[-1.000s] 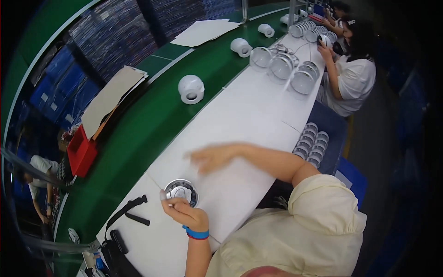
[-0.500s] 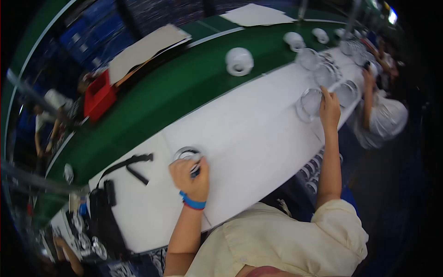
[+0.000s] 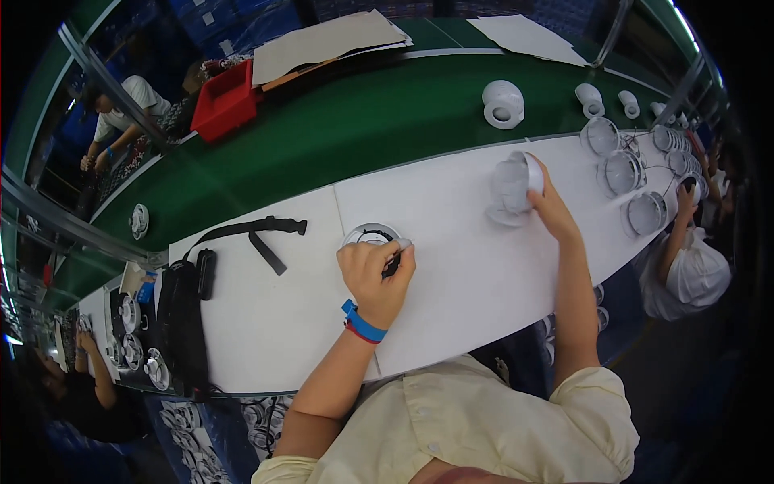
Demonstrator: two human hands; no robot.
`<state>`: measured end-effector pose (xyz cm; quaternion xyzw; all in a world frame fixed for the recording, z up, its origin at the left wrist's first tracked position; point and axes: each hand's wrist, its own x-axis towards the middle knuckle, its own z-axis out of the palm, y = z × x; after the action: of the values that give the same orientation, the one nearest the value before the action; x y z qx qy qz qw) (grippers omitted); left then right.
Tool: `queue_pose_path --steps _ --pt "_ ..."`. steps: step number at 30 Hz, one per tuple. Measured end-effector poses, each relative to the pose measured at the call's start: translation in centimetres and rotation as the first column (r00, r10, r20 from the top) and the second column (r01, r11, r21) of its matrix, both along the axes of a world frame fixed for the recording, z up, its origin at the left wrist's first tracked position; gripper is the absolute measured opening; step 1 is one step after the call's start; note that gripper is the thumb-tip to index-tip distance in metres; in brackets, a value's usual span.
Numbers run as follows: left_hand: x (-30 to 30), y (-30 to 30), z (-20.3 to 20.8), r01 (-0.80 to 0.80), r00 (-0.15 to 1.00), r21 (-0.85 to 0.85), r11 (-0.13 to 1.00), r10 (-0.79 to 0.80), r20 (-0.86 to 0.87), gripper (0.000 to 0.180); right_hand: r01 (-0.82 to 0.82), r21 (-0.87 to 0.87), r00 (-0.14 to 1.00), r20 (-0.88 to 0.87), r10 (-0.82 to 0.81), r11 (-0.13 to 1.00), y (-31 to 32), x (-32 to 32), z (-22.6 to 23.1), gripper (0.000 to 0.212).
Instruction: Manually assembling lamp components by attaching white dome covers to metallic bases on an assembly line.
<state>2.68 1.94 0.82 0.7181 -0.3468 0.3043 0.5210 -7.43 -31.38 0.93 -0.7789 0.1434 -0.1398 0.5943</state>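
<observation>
White and see-through, the dome [image 3: 510, 185] is right of the frame's middle, its rim held in the bent fingers of the right hand [image 3: 551, 206]. The left hand [image 3: 375, 278] is at the silver round part [image 3: 369, 229], mid-frame; its fingers curl in, but I cannot tell if they grip. Soft rim holds look best. The table [image 3: 459, 246] gives room between the hands; its far edge is just above the dome.

No readable words, numbers or signs, a small pale patch like a label [image 3: 208, 18] on the blue stack [image 3: 234, 20] at the upper left, beyond the green belt [image 3: 339, 133], too small and blurred to tell whether it bears print.
</observation>
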Motion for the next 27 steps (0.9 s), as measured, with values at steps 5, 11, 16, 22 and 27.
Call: queue_pose_path --steps 5,11,16,22,27 --pt "0.5 0.4 0.1 -0.075 0.997 0.057 0.996 0.077 -0.032 0.018 -0.079 0.630 0.979 0.196 -0.060 0.772 6.3 3.8 -4.1 0.102" --pt "0.5 0.6 0.2 -0.030 0.996 -0.001 1.000 0.030 -0.089 0.018 -0.302 0.794 0.952 0.223 0.210 0.527 15.9 2.4 -2.8 0.111" --pt "0.8 0.5 -0.1 -0.010 0.998 0.065 0.998 0.014 -0.062 0.019 -0.394 0.673 0.917 0.241 0.318 0.626 16.8 3.3 -0.8 0.111" --pt "1.0 0.6 0.1 -0.027 0.999 0.164 0.986 0.021 0.040 0.020 -0.429 0.587 0.900 0.217 0.377 0.686 17.3 3.3 -0.7 0.106" --pt "1.1 0.9 -0.2 -0.093 0.982 0.226 0.970 0.052 0.183 0.021 -0.409 0.587 0.904 0.153 0.400 0.699 17.0 3.2 -0.3 0.106"
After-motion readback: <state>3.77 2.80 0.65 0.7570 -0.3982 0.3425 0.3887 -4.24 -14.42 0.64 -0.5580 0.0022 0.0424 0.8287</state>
